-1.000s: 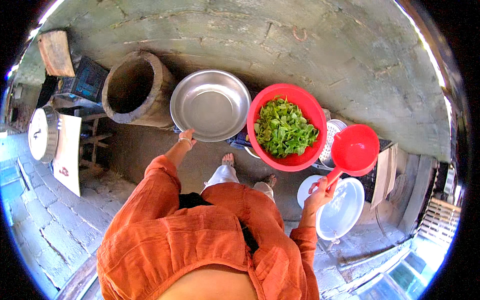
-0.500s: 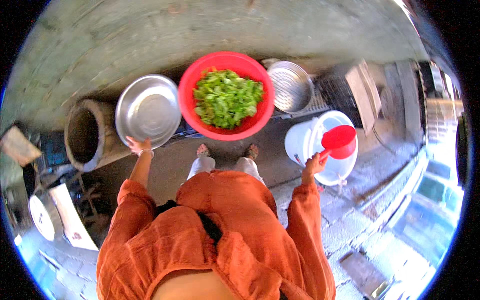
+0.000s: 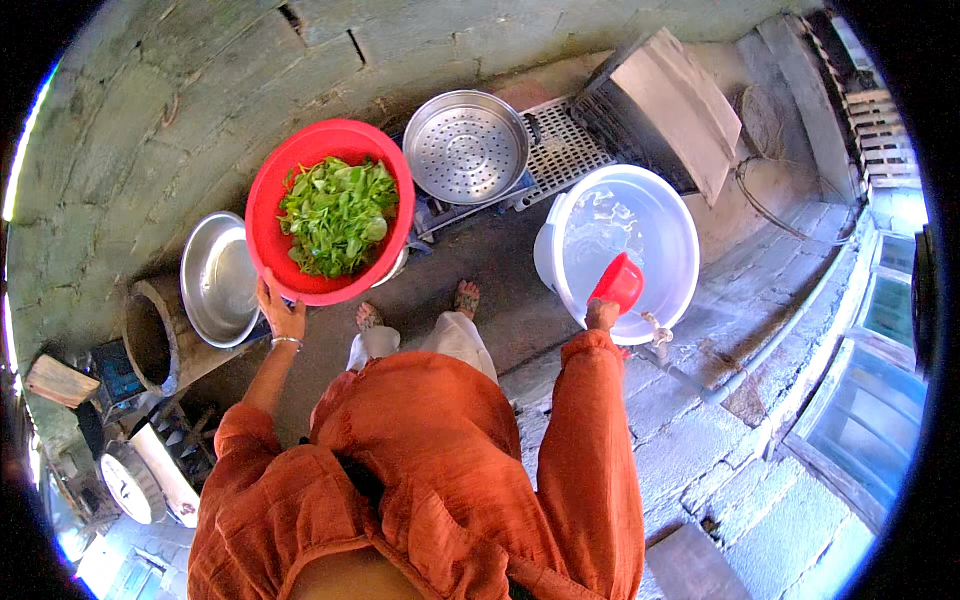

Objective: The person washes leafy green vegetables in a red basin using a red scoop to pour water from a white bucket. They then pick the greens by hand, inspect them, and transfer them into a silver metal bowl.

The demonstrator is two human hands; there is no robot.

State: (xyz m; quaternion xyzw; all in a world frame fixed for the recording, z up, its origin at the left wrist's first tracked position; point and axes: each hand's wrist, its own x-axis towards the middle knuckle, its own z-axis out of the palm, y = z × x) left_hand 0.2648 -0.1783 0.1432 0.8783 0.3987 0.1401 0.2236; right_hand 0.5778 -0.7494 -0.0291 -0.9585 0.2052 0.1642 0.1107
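Observation:
My right hand point(image 3: 603, 314) is closed round the handle of a red dipper point(image 3: 620, 282), held over the near side of a white bucket point(image 3: 683, 262) with water in it. The dipper is tilted, and its inside is partly hidden. My left hand point(image 3: 283, 316), fingers apart, overlaps the near left rim of a red basin point(image 3: 401, 222); I cannot tell if it touches it. Chopped green leaves point(image 3: 338, 215) lie heaped in the basin. A shallow metal bowl point(image 3: 203, 281) is left of it, partly behind its rim.
A perforated metal steamer pan point(image 3: 467, 147) stands right of the basin, beside a slotted grate point(image 3: 566, 143). A tan board point(image 3: 678, 105) leans beyond the bucket. At left lies a hollow cylinder point(image 3: 150, 335). A tap point(image 3: 658, 330) juts out by the bucket's near rim.
The view has turned right, so the basin, bowl and pan appear farther left. My right hand has brought the dipper lower over the bucket. My left hand now appears by the red basin's rim.

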